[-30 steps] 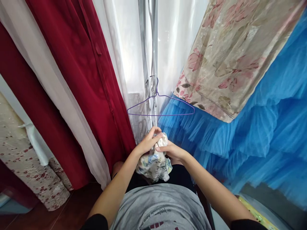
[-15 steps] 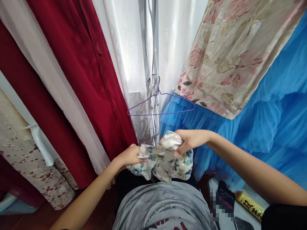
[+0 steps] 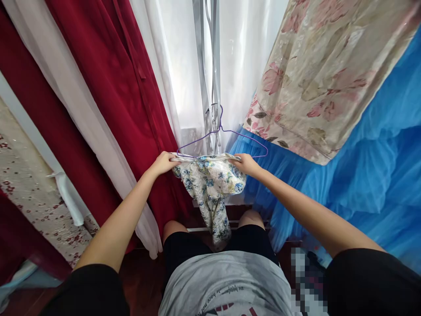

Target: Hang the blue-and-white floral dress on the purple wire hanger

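Observation:
Stretched between both hands is a white garment with blue and green flowers (image 3: 210,177); its lower part dangles in folds over my lap. My left hand (image 3: 163,162) pinches one top corner of it. My right hand (image 3: 245,164) grips the opposite end of the same edge, fingers partly behind the cloth. Just beyond this edge hangs a purple wire hanger (image 3: 221,128), its bottom bar partly hidden by the garment. The kind of garment I cannot make out.
Dark red fabric (image 3: 108,87) and pale drapes hang on the left. A cream floral cloth (image 3: 315,87) and blue ruffled tulle (image 3: 362,175) hang on the right. A grey metal stand (image 3: 200,52) rises behind the hanger, before white curtains. Blurred items lie low on the right.
The bunched floral garment has been raised away from my lap and spread out, its lower part now hanging down. My hands have moved apart and up to the hanger's bottom bar.

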`<state>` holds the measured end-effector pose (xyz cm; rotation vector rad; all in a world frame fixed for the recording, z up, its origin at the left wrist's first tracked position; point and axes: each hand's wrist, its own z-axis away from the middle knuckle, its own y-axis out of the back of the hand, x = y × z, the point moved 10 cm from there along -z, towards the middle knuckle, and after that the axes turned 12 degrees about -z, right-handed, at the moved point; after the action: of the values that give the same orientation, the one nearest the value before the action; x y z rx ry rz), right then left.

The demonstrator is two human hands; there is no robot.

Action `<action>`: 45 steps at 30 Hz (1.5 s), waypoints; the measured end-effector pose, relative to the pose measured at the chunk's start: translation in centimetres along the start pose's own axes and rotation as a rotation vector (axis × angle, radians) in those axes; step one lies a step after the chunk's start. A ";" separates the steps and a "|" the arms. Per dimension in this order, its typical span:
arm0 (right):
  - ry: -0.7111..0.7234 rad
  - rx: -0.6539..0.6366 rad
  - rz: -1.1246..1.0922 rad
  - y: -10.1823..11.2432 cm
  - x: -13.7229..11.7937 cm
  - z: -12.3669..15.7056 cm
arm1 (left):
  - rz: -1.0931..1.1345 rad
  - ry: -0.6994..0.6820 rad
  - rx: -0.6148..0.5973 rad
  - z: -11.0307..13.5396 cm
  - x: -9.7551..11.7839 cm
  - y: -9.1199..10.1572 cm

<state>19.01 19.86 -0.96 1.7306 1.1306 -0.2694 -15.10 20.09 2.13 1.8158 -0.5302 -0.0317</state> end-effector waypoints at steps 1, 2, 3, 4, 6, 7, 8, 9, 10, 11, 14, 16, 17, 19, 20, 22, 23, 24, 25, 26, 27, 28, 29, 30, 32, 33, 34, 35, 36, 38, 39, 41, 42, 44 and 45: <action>-0.005 0.022 -0.003 -0.2 0.2 0.0 | -0.020 0.022 -0.048 -0.7 -0.1 -0.2; -0.008 0.038 -0.006 -0.3 0.3 0.1 | -0.041 0.041 -0.094 -1.2 -0.1 -0.5; -0.014 0.048 -0.012 -0.4 0.3 0.2 | -0.058 0.054 -0.130 -1.6 -0.1 -0.7; -0.021 0.052 -0.019 -0.3 0.3 0.3 | -0.065 0.060 -0.149 -1.8 0.0 -0.8; -0.043 0.046 -0.031 -0.2 0.3 0.4 | -0.081 0.062 -0.173 -1.9 0.3 -0.8; -0.058 0.041 -0.034 -0.1 0.2 0.4 | -0.094 0.057 -0.169 -1.8 0.5 -0.5; -0.075 0.034 -0.035 -0.1 0.2 0.4 | -0.127 0.049 -0.147 -1.6 0.8 0.1; -0.095 0.027 -0.033 -0.1 0.1 0.5 | -0.183 0.037 -0.111 -1.3 1.2 0.9; -0.114 0.022 -0.029 -0.2 0.0 0.5 | -0.256 0.019 -0.066 -1.0 1.5 1.8; -0.133 0.018 -0.023 -0.3 -0.2 0.5 | -0.341 -0.002 -0.017 -0.7 1.9 2.8; -0.176 0.015 0.003 -0.9 -0.8 0.4 | -0.541 -0.062 0.107 0.2 2.9 5.4; -0.193 0.013 0.022 -1.1 -1.2 0.3 | -0.572 -0.090 0.142 0.6 3.3 6.5; -0.200 0.012 0.030 -1.2 -1.2 0.3 | -0.569 -0.109 0.151 0.8 3.5 6.9; -0.208 0.010 0.043 -1.2 -1.2 0.4 | -0.542 -0.163 0.172 1.1 4.6 7.7; -0.209 0.008 0.046 -1.2 -1.1 0.5 | -0.520 -0.196 0.187 1.1 5.4 7.9; -0.207 -0.003 0.048 -1.1 -1.1 0.7 | -0.447 -0.257 0.222 1.0 7.5 8.3; -0.202 -0.014 0.046 -1.1 -1.1 0.9 | -0.395 -0.292 0.231 0.7 8.7 8.2; -0.195 -0.029 0.042 -1.1 -1.2 1.0 | -0.332 -0.333 0.230 0.3 10.0 7.8; -0.186 -0.049 0.038 -1.3 -1.3 1.1 | -0.259 -0.370 0.225 -0.3 11.2 7.3; -0.175 -0.075 0.034 -1.4 -1.6 1.3 | -0.183 -0.393 0.221 -0.9 12.3 6.8; -0.155 -0.101 0.031 -1.6 -1.9 1.6 | -0.111 -0.390 0.222 -1.6 13.1 6.2; -0.127 -0.120 0.032 -1.6 -2.2 1.9 | -0.047 -0.364 0.227 -2.3 13.7 5.6; -0.094 -0.124 0.034 -1.4 -2.5 2.4 | 0.005 -0.322 0.244 -2.8 13.9 5.2; -0.061 -0.107 0.037 -0.9 -2.7 3.0 | 0.044 -0.276 0.275 -3.2 14.0 4.9; -0.011 0.003 0.026 1.2 -2.5 4.4 | 0.072 -0.231 0.349 -3.1 14.4 4.7; -0.001 0.094 0.008 2.9 -2.0 5.2 | 0.073 -0.234 0.385 -2.8 14.6 4.7; 0.002 0.195 -0.015 4.7 -1.4 6.0 | 0.067 -0.242 0.414 -2.5 14.8 4.8; 0.003 0.295 -0.036 6.6 -0.6 6.6 | 0.056 -0.250 0.431 -2.2 15.0 4.9; 0.003 0.380 -0.046 8.4 0.2 7.1 | 0.045 -0.255 0.436 -1.9 15.1 4.9; 0.015 0.455 -0.028 11.2 1.2 7.1 | 0.034 -0.261 0.433 -1.7 15.1 4.7; 0.030 0.445 -0.012 12.1 1.4 6.6 | 0.034 -0.266 0.426 -1.6 15.1 4.6; 0.062 0.380 0.001 13.2 1.4 5.1 | 0.048 -0.266 0.419 -1.6 14.8 4.3; 0.068 0.345 -0.009 13.6 1.2 4.5 | 0.061 -0.252 0.429 -1.5 14.3 4.3; 0.045 0.300 -0.056 14.2 1.0 3.6 | 0.114 -0.197 0.476 -1.3 12.8 4.5; 0.020 0.285 -0.097 14.4 1.0 3.5 | 0.158 -0.161 0.509 -1.2 11.6 4.7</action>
<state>31.90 16.75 5.67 1.9313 1.2395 -0.4944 -5.93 15.88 9.68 2.2712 -0.8520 0.0723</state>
